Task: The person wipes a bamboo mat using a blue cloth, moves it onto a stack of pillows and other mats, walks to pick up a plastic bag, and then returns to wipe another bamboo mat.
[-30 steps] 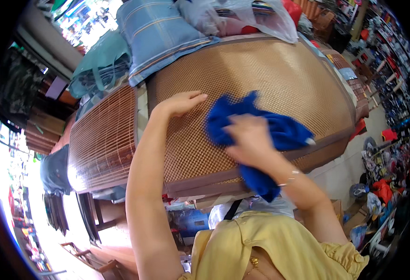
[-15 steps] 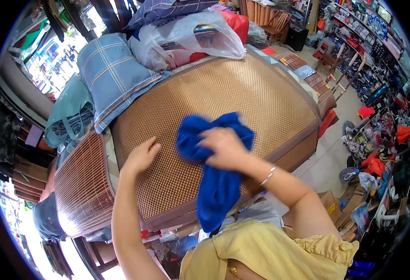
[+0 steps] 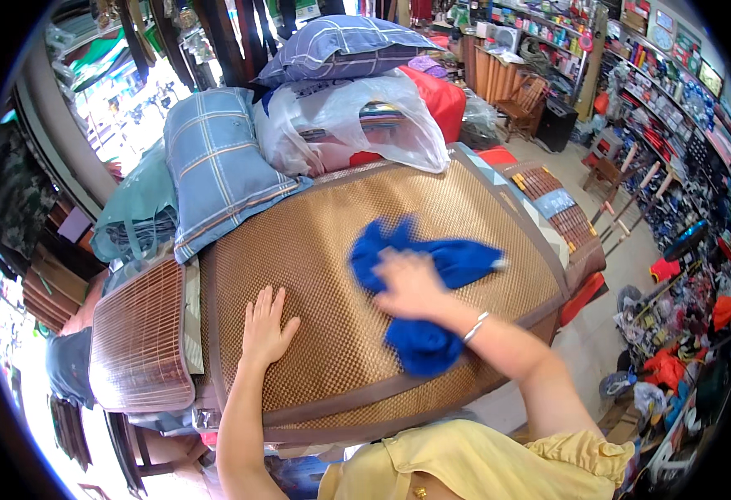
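A brown woven mat [image 3: 324,242] with a dark border covers the surface in front of me. On its left half my left hand [image 3: 269,327] lies flat, palm down and fingers extended, holding nothing. My right hand [image 3: 411,282], smeared by motion, presses down on a crumpled blue cloth [image 3: 424,346] right of the mat's middle. Part of the cloth is bunched beyond the fingers, one end stretches to the right, and another lump sits below the wrist. The fingertips are partly blurred against the cloth.
Past the mat's far edge are a blue checked pillow [image 3: 215,162], a clear plastic bag [image 3: 299,125] and a darker pillow [image 3: 340,46]. A slatted bamboo mat [image 3: 142,337] lies at left, a rolled mat [image 3: 540,187] at far right. Cluttered goods [image 3: 673,333] line the right side.
My right hand has moved right with the blue cloth, whose hanging end now lies up on the mat. My left hand has flattened onto the mat. The view has shifted.
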Demonstrator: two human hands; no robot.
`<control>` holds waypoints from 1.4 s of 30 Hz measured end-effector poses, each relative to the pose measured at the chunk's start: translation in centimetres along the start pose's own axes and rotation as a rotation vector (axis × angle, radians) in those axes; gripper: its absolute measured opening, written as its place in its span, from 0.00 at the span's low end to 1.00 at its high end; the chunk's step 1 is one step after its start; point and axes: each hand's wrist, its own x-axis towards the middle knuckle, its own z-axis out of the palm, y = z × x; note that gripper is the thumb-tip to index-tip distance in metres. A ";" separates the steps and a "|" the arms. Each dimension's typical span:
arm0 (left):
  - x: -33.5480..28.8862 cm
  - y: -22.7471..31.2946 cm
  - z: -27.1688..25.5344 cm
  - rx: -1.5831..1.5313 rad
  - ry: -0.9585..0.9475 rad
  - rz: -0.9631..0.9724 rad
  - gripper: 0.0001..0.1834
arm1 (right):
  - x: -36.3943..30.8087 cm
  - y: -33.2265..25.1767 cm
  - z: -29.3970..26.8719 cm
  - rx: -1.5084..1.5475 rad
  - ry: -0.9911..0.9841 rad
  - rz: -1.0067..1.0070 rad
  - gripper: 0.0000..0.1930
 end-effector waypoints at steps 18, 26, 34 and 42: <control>-2.0 -4.8 -1.2 0.041 0.189 -0.816 0.48 | -7.4 32.3 -2.1 -0.045 -0.090 0.726 0.36; -1.6 -7.0 -4.8 -0.032 0.047 -0.923 0.45 | -9.2 30.6 -2.4 -0.061 -0.056 0.743 0.35; -5.8 -1.3 -11.6 -0.330 0.465 -0.468 0.22 | -10.9 30.6 -2.2 -0.012 0.084 0.667 0.31; -11.7 -13.4 -17.8 -0.316 0.871 -0.573 0.21 | -6.9 16.4 -0.6 0.169 0.370 0.274 0.28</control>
